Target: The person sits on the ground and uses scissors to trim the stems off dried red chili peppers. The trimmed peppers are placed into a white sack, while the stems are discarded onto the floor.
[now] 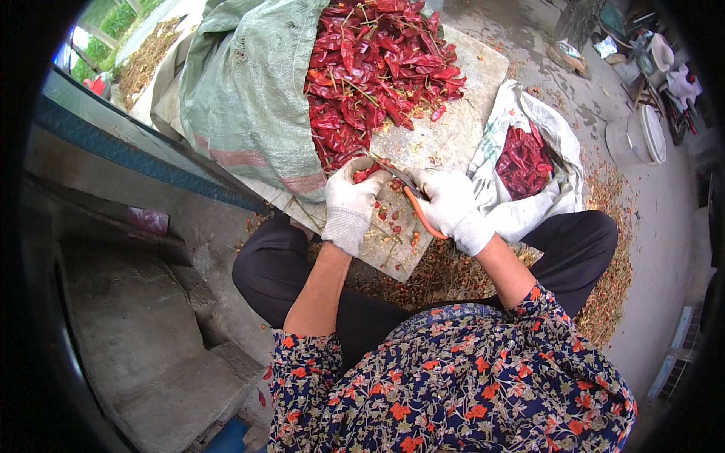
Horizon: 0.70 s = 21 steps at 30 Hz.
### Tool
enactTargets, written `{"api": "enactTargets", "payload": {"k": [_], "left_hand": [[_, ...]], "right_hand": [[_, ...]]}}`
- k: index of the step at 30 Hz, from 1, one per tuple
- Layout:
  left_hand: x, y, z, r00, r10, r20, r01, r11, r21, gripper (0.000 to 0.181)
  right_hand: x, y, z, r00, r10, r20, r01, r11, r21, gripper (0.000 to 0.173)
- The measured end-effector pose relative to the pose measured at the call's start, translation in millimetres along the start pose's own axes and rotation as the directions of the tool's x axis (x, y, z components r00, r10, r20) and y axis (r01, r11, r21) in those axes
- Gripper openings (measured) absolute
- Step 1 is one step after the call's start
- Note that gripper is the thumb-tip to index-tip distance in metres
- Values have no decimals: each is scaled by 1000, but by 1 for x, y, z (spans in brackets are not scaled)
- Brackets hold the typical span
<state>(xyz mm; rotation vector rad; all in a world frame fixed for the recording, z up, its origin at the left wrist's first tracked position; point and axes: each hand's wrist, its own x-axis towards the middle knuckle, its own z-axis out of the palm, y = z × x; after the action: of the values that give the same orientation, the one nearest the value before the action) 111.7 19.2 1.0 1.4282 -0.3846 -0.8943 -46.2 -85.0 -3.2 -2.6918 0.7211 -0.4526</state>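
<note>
Gloved in white, my left hand point(352, 195) holds a dried red chilli pepper point(365, 172), mostly hidden by the fingers. My right hand point(447, 198), in a matching glove, grips scissors with orange handles point(422, 214). Their dark blades point(391, 169) point left and meet the pepper at my left fingertips. Just beyond both hands, a heap of dried red chillies point(379, 68) spills from a green woven sack point(255, 102) onto a pale board point(464, 124). Cut stem ends and seeds point(396, 226) lie on the board below my hands.
Right of the board stands a white woven sack point(493, 141) with red chillies point(524, 161) inside. Stems and seeds point(609, 272) litter the floor around my legs. A clear plastic bucket point(628, 139) is farther right. At left are a blue metal edge point(147, 147) and a concrete block point(141, 334).
</note>
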Motion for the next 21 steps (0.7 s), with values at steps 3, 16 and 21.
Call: {"api": "enactTargets", "payload": {"k": [3,16,21], "left_hand": [[-1,6,5,994,-88,-58,94,990,109,51],[3,1,-7,999,27,24,-31,987,158,65],[-4,34,-30,997,77,6,-76,991,-113,37]], "right_hand": [[2,7,4,999,31,-7,-31,998,58,41],[-6,45,15,948,320,-2,-309,918,249,30],[11,107,18,938,336,-79,-343,878,-335,29]]}}
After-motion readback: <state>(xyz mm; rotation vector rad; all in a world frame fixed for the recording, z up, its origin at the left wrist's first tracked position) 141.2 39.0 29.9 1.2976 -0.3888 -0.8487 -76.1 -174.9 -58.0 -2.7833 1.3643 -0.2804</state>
